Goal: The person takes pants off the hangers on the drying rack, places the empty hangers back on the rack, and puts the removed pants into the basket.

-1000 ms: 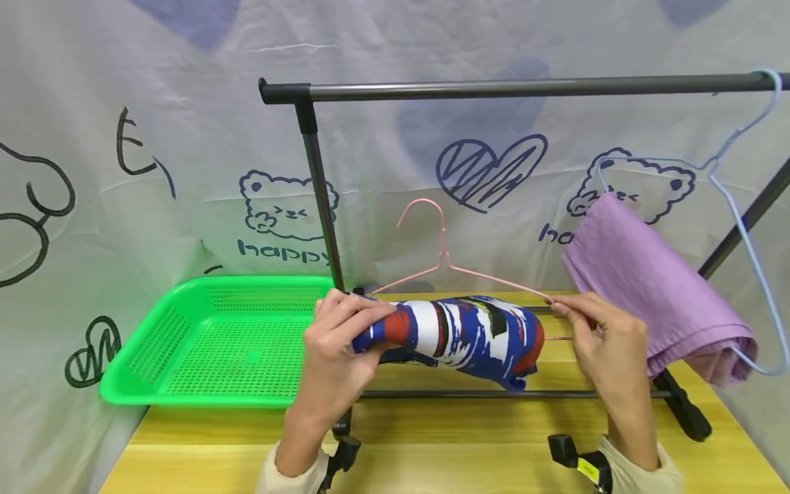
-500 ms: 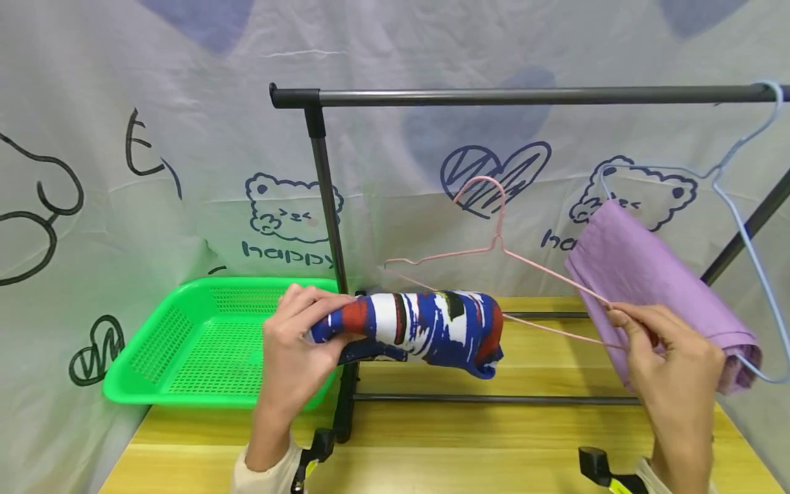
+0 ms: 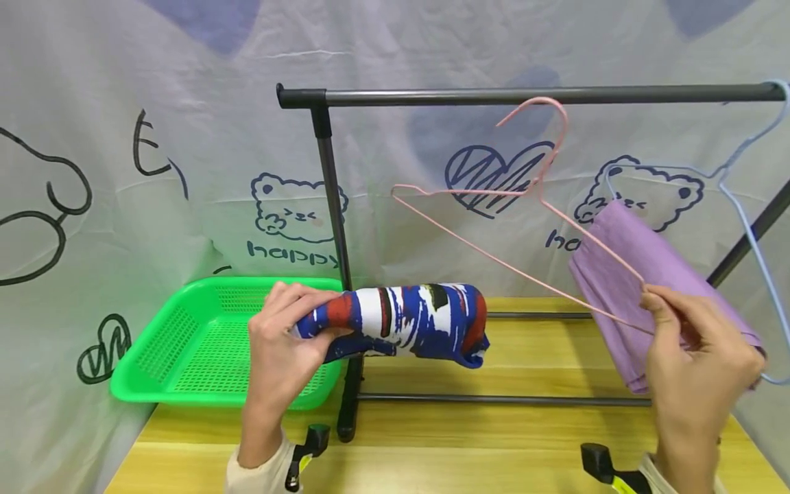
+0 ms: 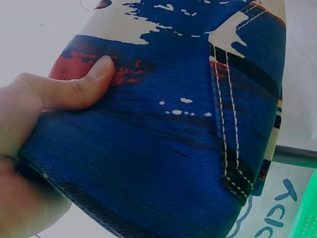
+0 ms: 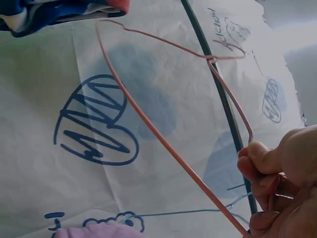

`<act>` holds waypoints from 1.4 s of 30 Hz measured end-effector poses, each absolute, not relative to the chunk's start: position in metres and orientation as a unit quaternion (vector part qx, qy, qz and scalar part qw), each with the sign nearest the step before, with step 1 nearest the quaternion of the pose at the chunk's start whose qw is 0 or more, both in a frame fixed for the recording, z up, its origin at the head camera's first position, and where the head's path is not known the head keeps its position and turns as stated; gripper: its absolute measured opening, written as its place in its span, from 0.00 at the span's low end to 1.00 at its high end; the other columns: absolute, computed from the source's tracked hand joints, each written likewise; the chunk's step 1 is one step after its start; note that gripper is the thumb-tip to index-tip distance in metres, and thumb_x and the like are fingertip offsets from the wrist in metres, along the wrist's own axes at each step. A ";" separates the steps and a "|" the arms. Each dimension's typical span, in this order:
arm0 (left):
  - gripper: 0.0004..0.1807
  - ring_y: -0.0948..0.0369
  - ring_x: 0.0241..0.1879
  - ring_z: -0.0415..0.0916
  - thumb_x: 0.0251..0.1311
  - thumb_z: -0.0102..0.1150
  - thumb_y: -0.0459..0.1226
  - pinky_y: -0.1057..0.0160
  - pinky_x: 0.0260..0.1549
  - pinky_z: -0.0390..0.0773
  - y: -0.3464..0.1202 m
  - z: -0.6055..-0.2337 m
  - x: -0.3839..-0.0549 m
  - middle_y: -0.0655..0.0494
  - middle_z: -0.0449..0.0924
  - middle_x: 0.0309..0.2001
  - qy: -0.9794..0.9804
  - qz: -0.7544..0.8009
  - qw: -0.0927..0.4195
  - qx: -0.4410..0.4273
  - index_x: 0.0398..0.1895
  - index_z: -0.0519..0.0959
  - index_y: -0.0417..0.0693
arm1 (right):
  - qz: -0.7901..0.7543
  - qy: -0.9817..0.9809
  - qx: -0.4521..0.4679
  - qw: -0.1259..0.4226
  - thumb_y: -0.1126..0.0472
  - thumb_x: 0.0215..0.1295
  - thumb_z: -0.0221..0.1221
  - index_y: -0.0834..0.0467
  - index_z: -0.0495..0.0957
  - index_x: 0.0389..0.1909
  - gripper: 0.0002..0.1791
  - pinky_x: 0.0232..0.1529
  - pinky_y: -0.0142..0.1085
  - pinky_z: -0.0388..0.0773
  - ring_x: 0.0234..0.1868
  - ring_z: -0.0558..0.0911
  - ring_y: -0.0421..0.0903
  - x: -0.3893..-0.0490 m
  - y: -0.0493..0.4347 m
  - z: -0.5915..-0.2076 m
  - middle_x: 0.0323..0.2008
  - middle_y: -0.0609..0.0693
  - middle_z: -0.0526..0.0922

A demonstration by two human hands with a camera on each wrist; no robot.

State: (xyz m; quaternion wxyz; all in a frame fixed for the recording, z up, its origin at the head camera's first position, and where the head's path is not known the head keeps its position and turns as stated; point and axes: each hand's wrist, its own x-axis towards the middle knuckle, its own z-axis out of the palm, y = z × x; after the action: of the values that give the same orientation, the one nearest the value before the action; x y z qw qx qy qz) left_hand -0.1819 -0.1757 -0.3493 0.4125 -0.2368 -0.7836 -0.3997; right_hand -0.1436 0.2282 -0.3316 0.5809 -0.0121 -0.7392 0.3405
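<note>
My left hand grips one end of a folded blue, white and red patterned cloth garment, thumb below and fingers over it. White double stitching shows on the garment in the left wrist view. Out to the right, my right hand pinches a pink hanger by its lower right corner. The hanger is bare and tilted, its hook just in front of the rack's top bar. In the right wrist view the hanger stands apart from the garment.
A black rack stands on the wooden table. On its right a blue hanger carries a folded purple cloth. A green plastic basket sits at the left, partly behind my left hand.
The pink hanger has come away from the garment, moving right and up with my right hand. My left hand has drawn the garment leftward.
</note>
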 end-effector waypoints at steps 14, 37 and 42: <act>0.23 0.60 0.39 0.74 0.33 0.84 0.21 0.68 0.41 0.72 -0.177 -0.353 -0.185 0.57 0.87 0.35 -0.783 -0.409 0.406 -0.235 0.37 0.90 0.47 | 0.326 -0.758 -0.060 0.562 0.63 0.68 0.67 0.63 0.90 0.40 0.08 0.34 0.19 0.66 0.29 0.72 0.23 -0.157 0.227 -0.313 0.34 0.30 0.82; 0.21 0.60 0.39 0.73 0.35 0.83 0.24 0.63 0.41 0.73 -0.170 -0.359 -0.194 0.58 0.86 0.35 -0.793 -0.434 0.360 -0.232 0.37 0.90 0.47 | 0.361 -0.738 -0.039 0.569 0.63 0.65 0.70 0.65 0.89 0.43 0.10 0.39 0.17 0.72 0.33 0.78 0.22 -0.162 0.217 -0.345 0.39 0.60 0.89; 0.21 0.60 0.39 0.73 0.35 0.83 0.22 0.64 0.41 0.74 -0.169 -0.359 -0.194 0.58 0.86 0.35 -0.789 -0.443 0.356 -0.232 0.36 0.90 0.46 | 0.365 -0.736 -0.027 0.570 0.62 0.65 0.70 0.63 0.89 0.44 0.11 0.41 0.18 0.73 0.36 0.79 0.24 -0.160 0.215 -0.343 0.39 0.61 0.89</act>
State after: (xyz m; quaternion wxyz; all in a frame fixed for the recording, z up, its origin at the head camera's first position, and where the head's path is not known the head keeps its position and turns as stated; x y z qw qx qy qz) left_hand -0.1942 -0.1695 -0.3593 0.3562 -0.2316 -0.7894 -0.4431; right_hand -0.1598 0.2146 -0.3434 0.5699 -0.0267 -0.7359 0.3647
